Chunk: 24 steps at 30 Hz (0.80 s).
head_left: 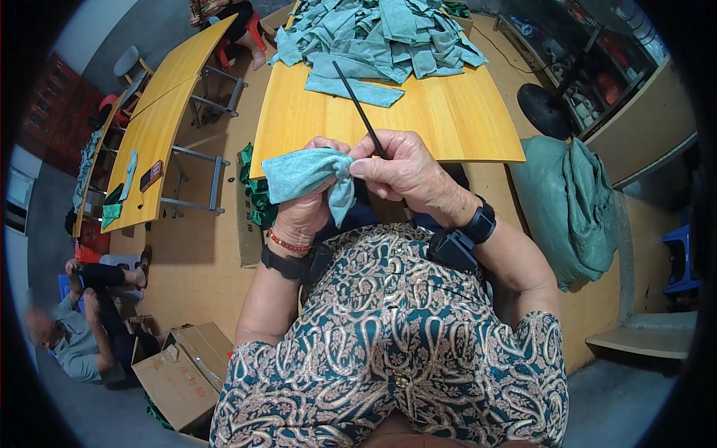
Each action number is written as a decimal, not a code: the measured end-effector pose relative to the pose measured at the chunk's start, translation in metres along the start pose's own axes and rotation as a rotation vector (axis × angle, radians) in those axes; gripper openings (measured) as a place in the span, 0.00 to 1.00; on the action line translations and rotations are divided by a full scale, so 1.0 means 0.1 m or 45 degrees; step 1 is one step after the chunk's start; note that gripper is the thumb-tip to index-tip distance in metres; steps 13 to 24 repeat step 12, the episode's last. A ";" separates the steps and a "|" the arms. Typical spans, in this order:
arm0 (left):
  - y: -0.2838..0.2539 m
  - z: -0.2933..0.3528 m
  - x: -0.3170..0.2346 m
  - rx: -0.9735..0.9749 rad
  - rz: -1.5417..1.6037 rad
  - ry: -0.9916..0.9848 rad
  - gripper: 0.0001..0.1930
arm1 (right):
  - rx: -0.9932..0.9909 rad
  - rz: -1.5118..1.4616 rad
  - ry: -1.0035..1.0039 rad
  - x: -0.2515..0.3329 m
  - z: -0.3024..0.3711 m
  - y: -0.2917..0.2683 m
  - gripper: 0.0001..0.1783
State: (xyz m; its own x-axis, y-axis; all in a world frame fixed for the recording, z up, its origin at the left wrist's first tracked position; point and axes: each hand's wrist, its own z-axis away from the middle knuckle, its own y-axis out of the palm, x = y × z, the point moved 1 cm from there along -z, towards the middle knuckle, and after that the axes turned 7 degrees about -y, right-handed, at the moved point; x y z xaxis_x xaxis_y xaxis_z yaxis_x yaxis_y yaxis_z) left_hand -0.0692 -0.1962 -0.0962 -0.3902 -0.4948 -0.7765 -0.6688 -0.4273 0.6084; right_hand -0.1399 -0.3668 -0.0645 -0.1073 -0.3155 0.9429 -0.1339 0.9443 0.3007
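Note:
Over the near edge of the yellow wooden table (457,112), my left hand (299,216) is closed around a small teal fabric piece (297,172). The cloth is bunched toward its right end, where a loose flap hangs down. My right hand (415,178) grips a thin black stick (352,95), which slants up and left over the table. The right thumb and fingers meet the gathered end of the cloth; the stick's lower end is hidden in that hand. Farther back lies a large heap of similar teal pieces (388,41), with one flat strip (355,89) at its near side.
A stuffed green sack (564,209) stands right of the table, near a round black stand base (549,110). Cardboard boxes (183,377) sit at lower left, beside a seated person (82,336). Another long table (160,112) runs along the left; a second person sits beyond it.

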 end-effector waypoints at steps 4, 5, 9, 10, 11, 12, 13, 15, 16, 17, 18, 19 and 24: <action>0.07 0.02 -0.03 0.069 0.121 -0.026 0.16 | 0.060 -0.068 0.009 0.04 0.01 0.04 0.08; 0.08 0.03 -0.04 0.030 0.072 -0.011 0.16 | 0.078 -0.067 0.001 0.05 0.00 0.01 0.08; 0.13 0.04 -0.11 0.012 -0.019 -0.001 0.15 | 0.061 0.070 -0.005 0.15 0.02 0.02 0.09; 0.13 0.04 -0.14 0.042 -0.014 -0.011 0.14 | 0.062 0.114 -0.007 0.15 0.02 0.01 0.10; 0.09 0.05 -0.15 0.037 -0.003 -0.053 0.14 | 0.068 0.157 -0.012 0.15 0.01 0.00 0.11; -0.01 0.05 -0.16 0.032 0.009 -0.094 0.14 | 0.073 0.200 -0.018 0.15 0.00 -0.01 0.12; -0.01 0.05 -0.16 0.032 0.009 -0.094 0.14 | 0.073 0.200 -0.018 0.15 0.00 -0.01 0.12; -0.01 0.05 -0.16 0.032 0.009 -0.094 0.14 | 0.073 0.200 -0.018 0.15 0.00 -0.01 0.12; -0.01 0.05 -0.16 0.032 0.009 -0.094 0.14 | 0.073 0.200 -0.018 0.15 0.00 -0.01 0.12; -0.01 0.05 -0.16 0.032 0.009 -0.094 0.14 | 0.073 0.200 -0.018 0.15 0.00 -0.01 0.12; -0.01 0.05 -0.16 0.032 0.009 -0.094 0.14 | 0.073 0.200 -0.018 0.15 0.00 -0.01 0.12; -0.01 0.05 -0.16 0.032 0.009 -0.094 0.14 | 0.073 0.200 -0.018 0.15 0.00 -0.01 0.12; -0.01 0.05 -0.16 0.032 0.009 -0.094 0.14 | 0.073 0.200 -0.018 0.15 0.00 -0.01 0.12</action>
